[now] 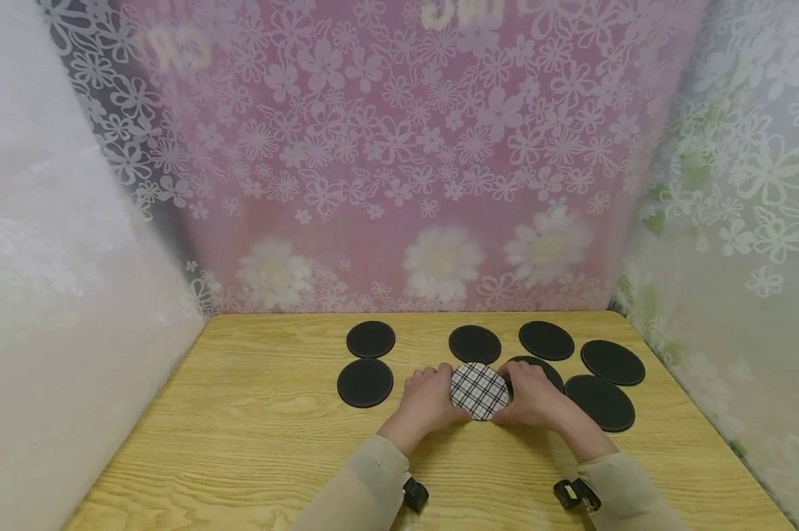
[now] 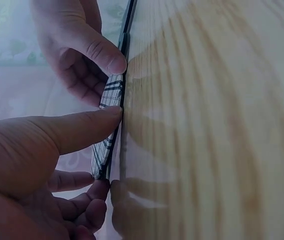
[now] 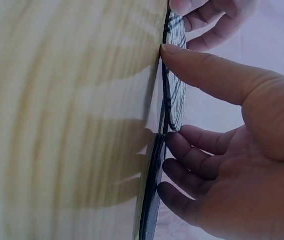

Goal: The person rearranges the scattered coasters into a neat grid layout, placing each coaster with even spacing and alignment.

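A round coaster with a white-and-black plaid face [image 1: 479, 391] lies face up near the middle of the table, between both hands. My left hand [image 1: 428, 398] holds its left edge, thumb at the near side and fingers at the far side. On the opposite edge my right hand [image 1: 530, 394] grips it the same way. Seen edge-on in the left wrist view, the plaid coaster [image 2: 113, 92] has a dark underside and sits at or just above the tabletop; any small gap is hard to tell. Behind the right hand, a black coaster [image 1: 538, 369] is partly covered.
Two black coasters [image 1: 365, 383] lie to the left, one behind the other. More lie at the back and right, including one [image 1: 475, 344] behind the plaid one and another [image 1: 600, 403] beside the right forearm. Flowered curtains [image 1: 399, 147] enclose the wooden table [image 1: 253, 428].
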The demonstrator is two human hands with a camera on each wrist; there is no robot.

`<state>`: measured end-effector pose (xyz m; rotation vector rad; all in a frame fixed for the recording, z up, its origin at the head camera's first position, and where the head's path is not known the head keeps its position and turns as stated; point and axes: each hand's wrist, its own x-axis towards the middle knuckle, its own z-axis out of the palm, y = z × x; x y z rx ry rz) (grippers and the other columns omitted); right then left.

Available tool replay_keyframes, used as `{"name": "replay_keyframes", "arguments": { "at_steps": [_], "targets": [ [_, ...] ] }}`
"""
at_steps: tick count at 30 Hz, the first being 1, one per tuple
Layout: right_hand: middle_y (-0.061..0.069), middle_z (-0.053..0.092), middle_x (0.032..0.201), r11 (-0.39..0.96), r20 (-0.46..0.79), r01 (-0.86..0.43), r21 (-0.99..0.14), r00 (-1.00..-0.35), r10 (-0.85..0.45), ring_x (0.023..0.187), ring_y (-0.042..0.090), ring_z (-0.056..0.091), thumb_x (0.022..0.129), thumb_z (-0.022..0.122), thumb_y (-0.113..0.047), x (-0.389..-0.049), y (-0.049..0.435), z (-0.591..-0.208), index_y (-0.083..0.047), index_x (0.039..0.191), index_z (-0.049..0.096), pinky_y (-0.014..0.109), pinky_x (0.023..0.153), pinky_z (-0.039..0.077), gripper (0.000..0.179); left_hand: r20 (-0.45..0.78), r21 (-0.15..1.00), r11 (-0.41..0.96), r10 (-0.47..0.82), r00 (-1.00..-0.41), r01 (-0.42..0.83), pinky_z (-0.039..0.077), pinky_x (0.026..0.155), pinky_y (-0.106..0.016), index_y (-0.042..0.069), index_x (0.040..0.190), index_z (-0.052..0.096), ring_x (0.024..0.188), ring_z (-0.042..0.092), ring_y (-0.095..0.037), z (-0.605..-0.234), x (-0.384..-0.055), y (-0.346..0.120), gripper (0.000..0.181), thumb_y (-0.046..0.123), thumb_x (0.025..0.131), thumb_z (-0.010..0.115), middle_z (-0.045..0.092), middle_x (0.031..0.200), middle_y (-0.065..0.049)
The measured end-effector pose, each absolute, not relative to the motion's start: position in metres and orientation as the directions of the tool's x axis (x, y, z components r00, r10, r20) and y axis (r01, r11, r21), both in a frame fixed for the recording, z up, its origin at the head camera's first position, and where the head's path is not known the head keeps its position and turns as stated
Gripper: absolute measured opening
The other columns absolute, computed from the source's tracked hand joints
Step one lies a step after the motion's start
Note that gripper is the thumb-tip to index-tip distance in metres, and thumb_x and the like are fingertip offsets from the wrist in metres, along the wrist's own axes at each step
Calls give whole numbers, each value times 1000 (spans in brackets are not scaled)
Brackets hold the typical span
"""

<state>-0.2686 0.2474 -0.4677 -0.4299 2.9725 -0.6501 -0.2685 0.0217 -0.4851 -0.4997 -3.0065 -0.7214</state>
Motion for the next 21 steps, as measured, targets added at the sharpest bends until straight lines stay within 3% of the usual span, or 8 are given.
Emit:
{"name": "replay_keyframes", "arguments": {
  "at_steps": [12,21],
  "targets": [
    [14,69,118,867,-12,-204,-454,-972,-234,112,39,60,72,106,-22,-267,239,-461,7,143,57,62,97,53,91,104,471,825,300,-948,312,49,103,-50,3,143,62,108,63,-31,-486,-271,21,78,38,84,99,71,120,-12],
    [11,73,114,848,-39,-179,-499,-973,-229,121,46,57,77,103,-20,-268,232,-452,8,150,51,63,100,50,94,96,508,812,278,-956,287,48,106,-52,2,148,60,115,63,-35,-480,-273,12,79,34,86,97,70,128,-16]
  ]
}}
